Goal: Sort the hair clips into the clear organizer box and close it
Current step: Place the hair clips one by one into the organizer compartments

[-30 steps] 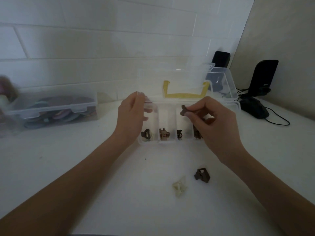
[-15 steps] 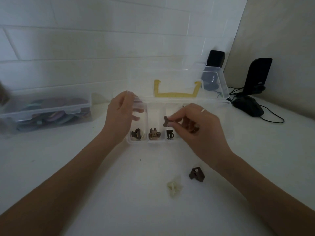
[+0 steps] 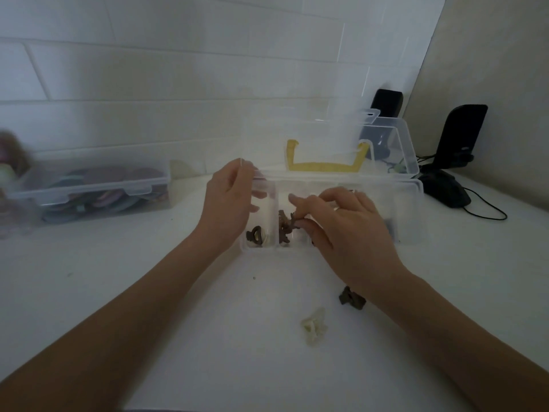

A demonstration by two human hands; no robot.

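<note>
Fingers (image 3: 300,223) of our right hand (image 3: 350,233) pinch a brown clip (image 3: 292,221) directly above the box's (image 3: 413,209) second-from-left compartment.

A white table (image 3: 118,292) carried the open clear organizer box (image 3: 410,209) at centre, a cream clip (image 3: 313,328) and brown clip (image 3: 352,298) nearer, a lidded box (image 3: 89,188) far left, and a black mouse (image 3: 445,191) far right.

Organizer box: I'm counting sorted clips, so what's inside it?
The organizer box shows a dark clip leftmost and brown clips next. The right hand covers the other compartments.
</note>
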